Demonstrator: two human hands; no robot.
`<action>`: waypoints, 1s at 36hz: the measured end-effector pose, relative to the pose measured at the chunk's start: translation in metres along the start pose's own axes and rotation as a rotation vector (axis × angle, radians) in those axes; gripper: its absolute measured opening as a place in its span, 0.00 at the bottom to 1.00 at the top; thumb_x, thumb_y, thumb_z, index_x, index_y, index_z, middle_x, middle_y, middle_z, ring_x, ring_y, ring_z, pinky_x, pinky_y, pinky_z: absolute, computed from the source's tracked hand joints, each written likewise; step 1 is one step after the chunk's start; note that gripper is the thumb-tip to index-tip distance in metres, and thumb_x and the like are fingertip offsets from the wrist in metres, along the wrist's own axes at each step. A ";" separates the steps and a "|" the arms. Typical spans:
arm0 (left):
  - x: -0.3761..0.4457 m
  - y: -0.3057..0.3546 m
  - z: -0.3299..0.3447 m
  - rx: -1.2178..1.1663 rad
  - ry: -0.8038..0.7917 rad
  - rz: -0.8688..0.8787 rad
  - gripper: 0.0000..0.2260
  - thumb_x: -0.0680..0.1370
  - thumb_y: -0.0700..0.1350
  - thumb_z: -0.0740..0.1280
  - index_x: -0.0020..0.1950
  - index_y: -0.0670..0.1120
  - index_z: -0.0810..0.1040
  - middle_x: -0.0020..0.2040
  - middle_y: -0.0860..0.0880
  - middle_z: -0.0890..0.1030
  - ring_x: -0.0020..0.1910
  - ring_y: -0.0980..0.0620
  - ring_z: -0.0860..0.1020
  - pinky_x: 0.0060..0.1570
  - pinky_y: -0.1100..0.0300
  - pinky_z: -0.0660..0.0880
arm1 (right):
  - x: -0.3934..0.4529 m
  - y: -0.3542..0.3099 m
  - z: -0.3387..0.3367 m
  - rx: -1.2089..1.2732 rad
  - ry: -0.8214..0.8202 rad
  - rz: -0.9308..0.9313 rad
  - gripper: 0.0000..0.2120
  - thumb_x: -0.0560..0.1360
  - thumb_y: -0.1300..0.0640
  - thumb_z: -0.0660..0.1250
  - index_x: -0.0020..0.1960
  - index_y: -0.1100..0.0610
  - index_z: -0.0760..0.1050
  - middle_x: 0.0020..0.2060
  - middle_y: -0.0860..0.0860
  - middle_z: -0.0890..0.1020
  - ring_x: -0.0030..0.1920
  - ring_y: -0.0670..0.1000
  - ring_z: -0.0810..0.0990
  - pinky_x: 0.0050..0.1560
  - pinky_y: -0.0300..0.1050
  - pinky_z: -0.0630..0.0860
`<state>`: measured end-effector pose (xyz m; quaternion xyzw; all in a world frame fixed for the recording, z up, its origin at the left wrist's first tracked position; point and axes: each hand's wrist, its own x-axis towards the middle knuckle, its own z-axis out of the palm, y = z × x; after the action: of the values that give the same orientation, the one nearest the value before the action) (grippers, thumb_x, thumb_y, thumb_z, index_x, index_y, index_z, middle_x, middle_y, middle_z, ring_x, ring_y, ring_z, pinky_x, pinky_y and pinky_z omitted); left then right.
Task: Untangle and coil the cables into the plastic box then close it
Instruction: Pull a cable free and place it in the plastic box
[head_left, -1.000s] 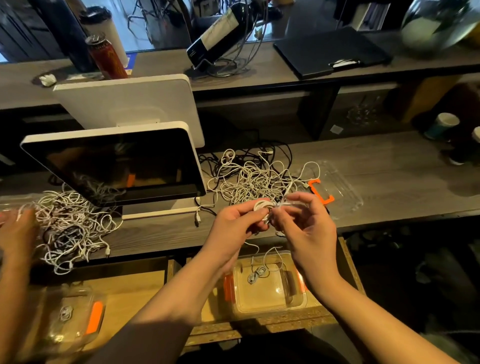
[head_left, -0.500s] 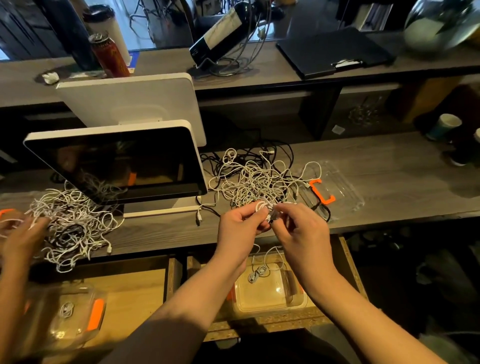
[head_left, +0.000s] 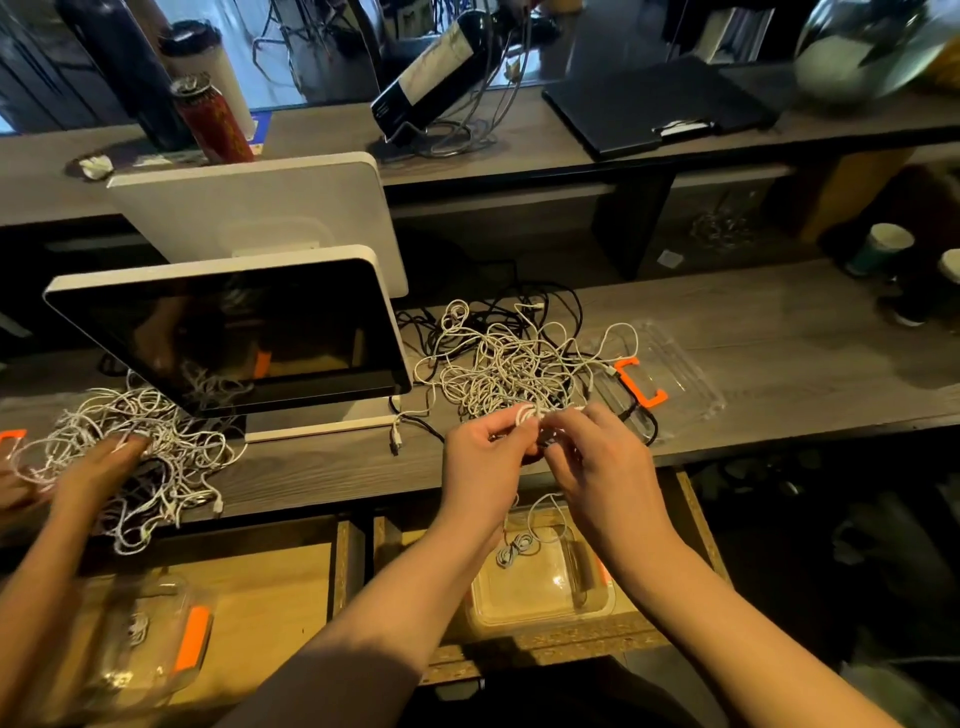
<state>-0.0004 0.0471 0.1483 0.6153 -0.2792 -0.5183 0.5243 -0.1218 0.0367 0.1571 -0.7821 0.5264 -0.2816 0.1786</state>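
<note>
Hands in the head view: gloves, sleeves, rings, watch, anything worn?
Both are bare. The left hand and right hand show no gloves, rings, watch or wristband, and both forearms are uncovered as far as the frame shows. No sleeve cuff is visible. A third bare hand at the left edge belongs to someone else.

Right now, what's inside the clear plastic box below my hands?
The plastic box holds one small coiled white cable, its tail rising toward the hands; the left forearm hides the box's left edge.
</note>
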 end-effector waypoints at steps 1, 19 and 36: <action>0.001 0.001 -0.001 -0.009 -0.011 -0.006 0.11 0.80 0.37 0.68 0.61 0.44 0.83 0.47 0.49 0.85 0.40 0.59 0.82 0.43 0.67 0.78 | 0.000 0.001 0.001 0.039 0.033 0.003 0.09 0.76 0.61 0.68 0.55 0.56 0.81 0.43 0.53 0.77 0.41 0.53 0.77 0.38 0.48 0.75; 0.015 -0.012 0.004 0.085 0.087 -0.013 0.11 0.79 0.39 0.70 0.59 0.47 0.84 0.42 0.53 0.86 0.36 0.61 0.80 0.46 0.61 0.80 | -0.010 0.006 0.018 0.095 0.032 0.093 0.21 0.74 0.71 0.66 0.63 0.53 0.77 0.48 0.46 0.69 0.39 0.40 0.70 0.36 0.29 0.64; 0.014 -0.016 0.009 0.257 0.112 0.153 0.13 0.80 0.39 0.69 0.65 0.42 0.81 0.55 0.52 0.84 0.44 0.64 0.81 0.42 0.74 0.75 | -0.014 0.021 0.025 -0.029 0.018 0.072 0.23 0.69 0.74 0.69 0.60 0.55 0.77 0.47 0.52 0.71 0.33 0.52 0.72 0.27 0.47 0.70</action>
<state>-0.0079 0.0367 0.1292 0.6822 -0.3596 -0.4016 0.4939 -0.1253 0.0408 0.1224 -0.7626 0.5599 -0.2742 0.1724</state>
